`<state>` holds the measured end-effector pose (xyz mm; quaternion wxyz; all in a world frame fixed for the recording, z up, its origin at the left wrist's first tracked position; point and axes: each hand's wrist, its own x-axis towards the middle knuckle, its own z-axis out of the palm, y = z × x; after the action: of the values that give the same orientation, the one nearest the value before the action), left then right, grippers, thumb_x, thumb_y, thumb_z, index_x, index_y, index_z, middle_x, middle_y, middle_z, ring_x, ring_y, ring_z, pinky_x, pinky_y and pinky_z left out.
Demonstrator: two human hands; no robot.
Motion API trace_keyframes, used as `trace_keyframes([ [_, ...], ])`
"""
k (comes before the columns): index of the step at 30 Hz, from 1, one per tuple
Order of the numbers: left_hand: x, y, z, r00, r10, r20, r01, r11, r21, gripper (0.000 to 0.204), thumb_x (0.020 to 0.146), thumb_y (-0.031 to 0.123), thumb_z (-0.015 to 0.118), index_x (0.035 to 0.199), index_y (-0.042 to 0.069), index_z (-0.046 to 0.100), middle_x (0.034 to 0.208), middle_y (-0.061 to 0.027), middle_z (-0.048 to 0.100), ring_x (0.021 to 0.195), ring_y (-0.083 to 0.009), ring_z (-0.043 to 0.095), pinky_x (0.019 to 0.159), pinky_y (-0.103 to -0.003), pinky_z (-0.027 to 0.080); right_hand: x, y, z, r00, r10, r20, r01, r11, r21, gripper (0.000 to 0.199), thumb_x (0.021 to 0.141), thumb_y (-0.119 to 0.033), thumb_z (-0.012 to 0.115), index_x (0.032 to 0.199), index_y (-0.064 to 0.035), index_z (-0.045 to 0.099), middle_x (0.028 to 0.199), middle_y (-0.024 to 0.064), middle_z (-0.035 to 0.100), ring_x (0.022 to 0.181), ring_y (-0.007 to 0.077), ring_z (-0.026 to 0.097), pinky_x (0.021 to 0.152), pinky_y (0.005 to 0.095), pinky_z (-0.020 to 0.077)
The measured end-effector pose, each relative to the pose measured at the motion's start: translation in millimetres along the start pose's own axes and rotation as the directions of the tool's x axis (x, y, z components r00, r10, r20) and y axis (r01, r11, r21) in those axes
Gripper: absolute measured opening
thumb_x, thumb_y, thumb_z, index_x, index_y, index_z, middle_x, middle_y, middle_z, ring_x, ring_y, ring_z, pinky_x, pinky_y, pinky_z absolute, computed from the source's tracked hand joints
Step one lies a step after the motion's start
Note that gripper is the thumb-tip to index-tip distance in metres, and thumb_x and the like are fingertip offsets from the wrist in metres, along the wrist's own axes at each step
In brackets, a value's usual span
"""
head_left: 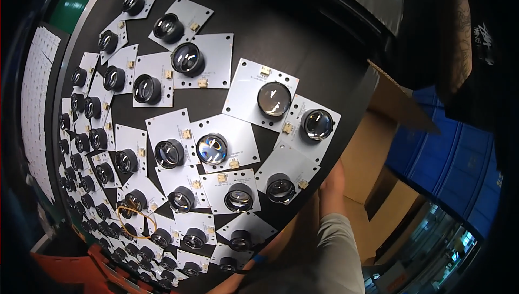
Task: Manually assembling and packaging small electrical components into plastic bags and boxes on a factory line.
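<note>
My right hand (332, 181) reaches past the table's right edge, between the lens boards and a cardboard box. Its fingers are mostly hidden, so what they hold, if anything, does not show. Closest to it are a white circuit board with a round black-rimmed lens (280, 187) and another such lens board (317, 125). At the lower edge a strip of bare skin (231, 282) beside a small blue band (259, 259) seems to belong to my left arm; the left hand's fingers are hidden.
Many similar lens boards (186, 61) cover the black table (324, 51), overlapping at the left. A yellow wire loop (138, 234) lies among them. Right of the table are an open cardboard box (359, 156), blue crates (457, 142) and another person's arm (462, 34). An orange-red bin (70, 267) stands lower left.
</note>
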<state>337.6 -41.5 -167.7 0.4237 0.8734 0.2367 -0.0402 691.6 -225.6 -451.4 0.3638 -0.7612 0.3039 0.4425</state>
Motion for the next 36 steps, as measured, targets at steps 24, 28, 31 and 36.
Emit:
trace_keyframes([
  [24, -55.8, -53.2, 65.2, 0.770, -0.388, 0.506, 0.634, 0.552, -0.541, 0.037, 0.090, 0.020, 0.074, 0.117, -0.004, 0.066, 0.105, -0.0107, 0.072, 0.093, -0.0169, 0.066, 0.082, -0.034, 0.054, 3.2, 31.9, 47.0, 0.986, -0.023, -0.164, -0.007, 0.984, -0.179, 0.076, 0.072, -0.050, 0.077, 0.121, 0.0058, 0.062, 0.127, 0.0288, 0.061, 0.122, 0.0413, 0.057, 0.105, 0.0445, 0.0454],
  [28, 8.6, 13.3, 1.1, 0.893, -0.304, 0.333, 0.423, 0.822, -0.382, 0.041, 0.089, 0.023, 0.075, 0.119, -0.004, 0.064, 0.103, -0.0140, 0.069, 0.092, -0.0183, 0.064, 0.081, -0.033, 0.052, 16.8, 35.6, 41.5, 0.976, -0.037, -0.215, -0.004, 0.982, -0.188, 0.078, 0.071, -0.051, 0.077, 0.122, 0.0059, 0.061, 0.128, 0.0291, 0.060, 0.123, 0.0414, 0.057, 0.105, 0.0445, 0.0450],
  [31, 34.2, 36.7, -28.9, 0.848, -0.363, 0.386, 0.482, 0.832, -0.274, 0.051, 0.089, 0.024, 0.073, 0.126, -0.006, 0.055, 0.114, -0.0204, 0.063, 0.105, -0.0256, 0.060, 0.090, -0.035, 0.048, 26.9, 36.2, 54.7, 0.972, -0.053, -0.227, 0.006, 0.979, -0.203, 0.079, 0.071, -0.051, 0.077, 0.124, 0.0060, 0.060, 0.129, 0.0293, 0.060, 0.124, 0.0414, 0.056, 0.106, 0.0445, 0.0447],
  [36, 50.7, 59.3, -49.7, 0.746, -0.474, 0.468, 0.575, 0.813, -0.095, 0.067, 0.089, 0.026, 0.070, 0.138, -0.009, 0.042, 0.133, -0.0310, 0.053, 0.127, -0.0378, 0.052, 0.105, -0.039, 0.042, 43.3, 47.6, 66.7, 0.965, -0.069, -0.252, 0.005, 0.969, -0.246, 0.082, 0.071, -0.052, 0.077, 0.126, 0.0061, 0.058, 0.131, 0.0296, 0.058, 0.126, 0.0415, 0.055, 0.106, 0.0445, 0.0442],
])
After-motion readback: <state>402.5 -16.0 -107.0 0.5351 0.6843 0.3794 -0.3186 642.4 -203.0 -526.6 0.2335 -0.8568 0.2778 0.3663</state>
